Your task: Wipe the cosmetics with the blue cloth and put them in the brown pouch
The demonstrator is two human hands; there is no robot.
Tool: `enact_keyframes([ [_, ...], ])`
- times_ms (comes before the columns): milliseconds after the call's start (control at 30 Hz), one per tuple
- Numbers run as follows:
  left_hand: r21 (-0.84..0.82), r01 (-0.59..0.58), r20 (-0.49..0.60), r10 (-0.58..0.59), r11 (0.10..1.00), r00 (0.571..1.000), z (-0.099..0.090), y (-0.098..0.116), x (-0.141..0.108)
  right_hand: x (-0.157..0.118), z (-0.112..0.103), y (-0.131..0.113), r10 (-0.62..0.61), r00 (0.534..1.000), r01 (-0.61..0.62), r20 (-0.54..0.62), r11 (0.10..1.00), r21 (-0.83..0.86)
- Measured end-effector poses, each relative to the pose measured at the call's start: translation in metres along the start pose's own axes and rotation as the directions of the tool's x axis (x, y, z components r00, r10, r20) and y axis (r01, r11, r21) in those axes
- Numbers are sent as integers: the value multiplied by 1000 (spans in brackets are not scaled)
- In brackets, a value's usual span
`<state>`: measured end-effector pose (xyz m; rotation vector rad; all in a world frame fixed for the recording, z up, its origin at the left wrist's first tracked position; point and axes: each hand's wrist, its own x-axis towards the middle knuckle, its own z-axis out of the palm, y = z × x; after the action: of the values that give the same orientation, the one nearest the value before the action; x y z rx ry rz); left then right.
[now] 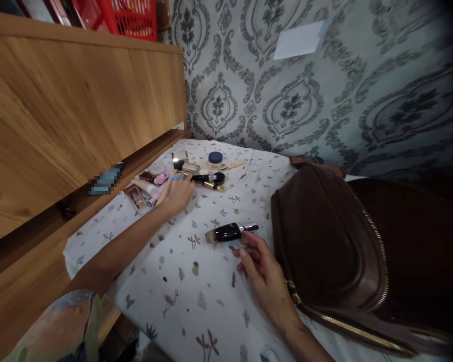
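Note:
My left hand [179, 193] reaches into a cluster of cosmetics, its fingers bent down among them; what they grip, if anything, I cannot make out. Just right of its fingertips lie a black makeup brush [207, 177] and a black-and-gold tube [214, 186]. A brown tube [136, 197] and a pink-capped item [160, 178] lie to its left. My right hand [262, 271] is open, fingers loosely curved and apart. Its fingertips are by a black bottle [228, 233] with a clear base and silvery end, which lies on its side.
A dark brown leather bag [324, 241] with gold zips stands on the right of the patterned white cloth [189, 301]. A blue-lidded jar [215, 160] is at the back. Left are a wooden cabinet [79, 100] and a red basket [136, 20] above.

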<state>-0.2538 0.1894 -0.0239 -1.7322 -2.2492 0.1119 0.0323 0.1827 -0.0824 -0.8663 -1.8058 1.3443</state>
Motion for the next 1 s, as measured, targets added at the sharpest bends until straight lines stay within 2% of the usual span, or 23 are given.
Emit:
enact_keyframes([
  [100,-39,-124,-17,124,992,992,-3,12,4,0,1,1,7,1000,-7,5,1000,2],
  [200,-81,-341,-35,340,936,940,-1,30,17,0,0,1,23,1000,-23,10,1000,12],
  [267,-101,-411,-30,411,906,911,3,38,29,0,0,1,25,1000,-25,11,1000,18],
  [367,-105,-360,-7,361,927,933,10,40,46,0,-1,0,12,1000,-13,22,999,31],
  [533,-62,-176,-11,176,982,984,18,31,58,-1,-1,-2,6,1000,-7,25,999,31],
  [700,-67,-28,-12,27,997,1000,20,33,66,-2,-1,-3,13,1000,-14,28,999,51],
  [867,-122,13,2,-13,992,1000,8,34,76,-3,0,-1,20,1000,-21,19,998,54],
  [1000,-117,-19,-49,13,993,999,-3,31,88,-2,0,0,34,999,-35,33,998,44],
])
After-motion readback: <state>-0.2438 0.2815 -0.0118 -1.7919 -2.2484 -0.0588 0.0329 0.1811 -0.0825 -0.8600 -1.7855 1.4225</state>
